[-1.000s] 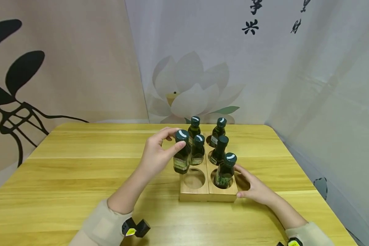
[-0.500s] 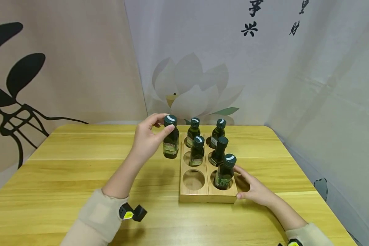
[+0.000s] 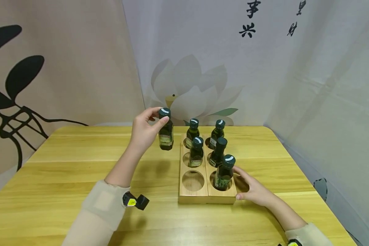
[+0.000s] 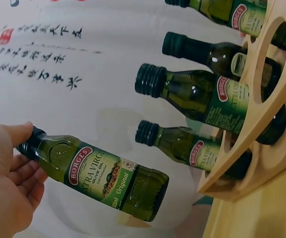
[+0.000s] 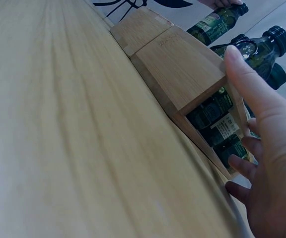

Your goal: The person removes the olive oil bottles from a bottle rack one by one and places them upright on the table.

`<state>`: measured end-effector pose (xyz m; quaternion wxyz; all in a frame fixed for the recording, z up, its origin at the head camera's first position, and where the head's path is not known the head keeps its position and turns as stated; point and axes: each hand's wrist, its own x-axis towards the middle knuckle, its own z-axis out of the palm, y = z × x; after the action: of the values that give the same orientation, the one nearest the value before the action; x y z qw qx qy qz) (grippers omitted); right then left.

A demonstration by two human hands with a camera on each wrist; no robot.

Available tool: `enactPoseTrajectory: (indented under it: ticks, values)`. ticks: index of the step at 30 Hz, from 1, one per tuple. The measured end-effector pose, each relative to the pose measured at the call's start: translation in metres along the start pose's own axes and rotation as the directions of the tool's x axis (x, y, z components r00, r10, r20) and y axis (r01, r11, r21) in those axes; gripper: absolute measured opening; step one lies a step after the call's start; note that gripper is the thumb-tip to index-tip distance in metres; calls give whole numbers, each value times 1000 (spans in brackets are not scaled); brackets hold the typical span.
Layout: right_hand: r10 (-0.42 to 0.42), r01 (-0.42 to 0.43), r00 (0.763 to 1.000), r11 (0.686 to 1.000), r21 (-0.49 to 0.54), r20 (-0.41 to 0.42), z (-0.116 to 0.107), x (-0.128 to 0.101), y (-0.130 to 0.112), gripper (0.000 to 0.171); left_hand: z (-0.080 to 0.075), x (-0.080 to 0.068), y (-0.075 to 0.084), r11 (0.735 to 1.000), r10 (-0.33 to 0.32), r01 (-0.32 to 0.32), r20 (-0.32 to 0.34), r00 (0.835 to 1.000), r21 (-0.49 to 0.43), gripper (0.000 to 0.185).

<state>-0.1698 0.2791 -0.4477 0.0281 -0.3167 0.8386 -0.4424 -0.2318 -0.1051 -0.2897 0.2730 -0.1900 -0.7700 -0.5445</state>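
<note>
My left hand (image 3: 144, 128) pinches a small dark-green olive oil bottle (image 3: 166, 135) by its cap, thumb on the near side. The bottle is in the air left of a wooden bottle rack (image 3: 193, 199); in the left wrist view its label (image 4: 101, 173) reads Borges. Several similar bottles stand in the rack's round holes, among them a front-right bottle (image 3: 223, 176) leaning slightly. Bare wood shows through the front-left hole (image 3: 193, 181). At the rack's right side is my right hand (image 3: 256, 189), fingers spread and loosely bent, thumb at the near corner.
The wooden table (image 3: 80, 160) spreads out around the rack. Behind it hangs a pale cloth backdrop (image 3: 110, 68) with a printed lotus and dark writing. Each wrist wears a small black device, such as the left wrist camera (image 3: 135, 201).
My left hand has carried the bottle up, left and away from above the rack's left side. The right hand stays beside the rack, which has not moved.
</note>
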Motion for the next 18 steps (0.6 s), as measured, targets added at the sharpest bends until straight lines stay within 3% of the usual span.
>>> enactPoseTrajectory:
  ticks: [10,18]
  values:
    - [1,-1,1000,1000,-4,2,1,0,-1,97,4,4,-20,999,-49,48,-17,999,-6,29]
    - [-11,11,1000,1000,-18,-1,1,1,-2,96,9,-3,-42,995,-101,101,-28,995,0,28]
